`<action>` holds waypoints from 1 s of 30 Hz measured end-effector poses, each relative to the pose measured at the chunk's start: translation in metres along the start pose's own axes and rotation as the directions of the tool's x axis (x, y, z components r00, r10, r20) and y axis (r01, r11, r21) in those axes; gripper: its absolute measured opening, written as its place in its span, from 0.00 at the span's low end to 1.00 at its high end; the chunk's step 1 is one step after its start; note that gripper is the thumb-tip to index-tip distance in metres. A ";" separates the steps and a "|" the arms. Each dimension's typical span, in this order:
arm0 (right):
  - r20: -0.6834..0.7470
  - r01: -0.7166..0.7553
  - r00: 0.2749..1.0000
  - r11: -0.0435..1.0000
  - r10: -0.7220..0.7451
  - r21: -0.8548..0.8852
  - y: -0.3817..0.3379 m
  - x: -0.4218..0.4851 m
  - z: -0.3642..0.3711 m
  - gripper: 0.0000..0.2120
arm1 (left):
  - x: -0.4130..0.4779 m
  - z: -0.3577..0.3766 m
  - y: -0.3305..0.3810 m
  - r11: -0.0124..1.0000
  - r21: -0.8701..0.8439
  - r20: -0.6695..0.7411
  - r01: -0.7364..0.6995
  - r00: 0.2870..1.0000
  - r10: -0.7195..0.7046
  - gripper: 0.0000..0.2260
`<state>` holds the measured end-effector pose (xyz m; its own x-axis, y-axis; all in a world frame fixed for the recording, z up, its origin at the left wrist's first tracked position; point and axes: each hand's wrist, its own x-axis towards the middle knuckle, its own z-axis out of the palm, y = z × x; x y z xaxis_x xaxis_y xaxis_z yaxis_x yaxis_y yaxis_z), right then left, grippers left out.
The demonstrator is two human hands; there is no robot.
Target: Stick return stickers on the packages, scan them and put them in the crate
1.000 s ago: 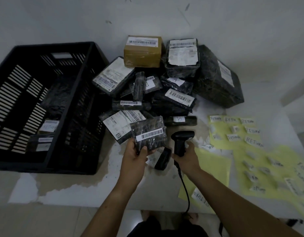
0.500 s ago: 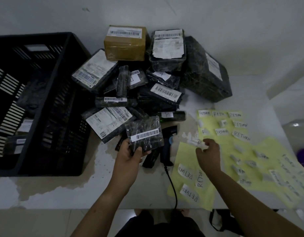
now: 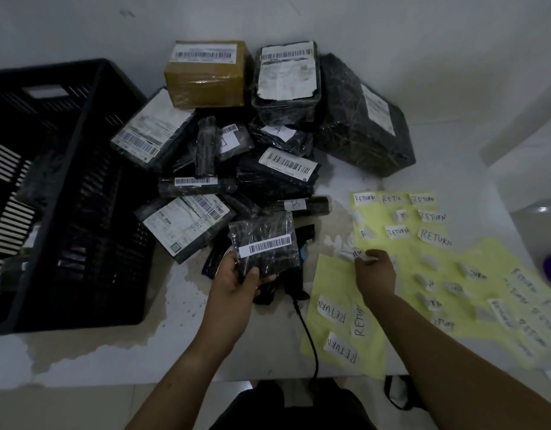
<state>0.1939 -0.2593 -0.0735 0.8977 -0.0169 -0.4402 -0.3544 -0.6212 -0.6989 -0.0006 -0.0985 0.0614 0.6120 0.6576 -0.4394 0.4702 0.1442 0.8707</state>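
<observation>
Left hand (image 3: 240,282) grips a small black film-wrapped package (image 3: 264,243), barcode label up, at the near edge of the pile (image 3: 268,175). Right hand (image 3: 376,276), palm down, pinches a white paper RETURN sticker (image 3: 352,254) at the yellow backing sheet (image 3: 336,283). A second ago it held the scanner (image 3: 305,235), which now lies on the table (image 3: 143,352) beneath the package. The slatted black plastic crate (image 3: 81,125) stands left.
</observation>
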 end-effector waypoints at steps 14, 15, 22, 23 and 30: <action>0.057 -0.077 0.996 0.953 0.063 0.292 -0.006 -0.006 -0.004 0.07 | 0.003 -0.001 0.003 1.000 -0.007 -0.001 -0.016 1.000 0.016 0.15; 0.089 -0.073 0.995 0.944 0.047 0.320 -0.009 -0.009 -0.007 0.08 | 0.002 -0.002 0.004 1.000 -0.014 0.003 -0.017 1.000 0.017 0.15; 0.147 0.099 0.970 0.868 -0.193 0.486 -0.068 -0.064 -0.050 0.06 | -0.001 -0.011 0.023 0.997 -0.064 0.013 -0.036 0.999 0.037 0.11; 0.152 0.143 0.958 0.861 -0.245 0.488 -0.080 -0.077 -0.056 0.06 | -0.001 -0.013 0.027 0.997 -0.072 0.009 -0.040 0.999 0.041 0.11; 0.142 0.538 0.780 0.770 -0.609 0.343 -0.149 -0.155 -0.072 0.08 | -0.006 -0.033 0.055 0.981 -0.155 -0.006 -0.116 0.993 0.117 0.09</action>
<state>0.1268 -0.2203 0.1394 0.8794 0.4761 0.0022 0.1206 -0.2184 -0.9684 0.0011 -0.0701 0.1190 0.6586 0.6746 -0.3334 0.2918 0.1795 0.9395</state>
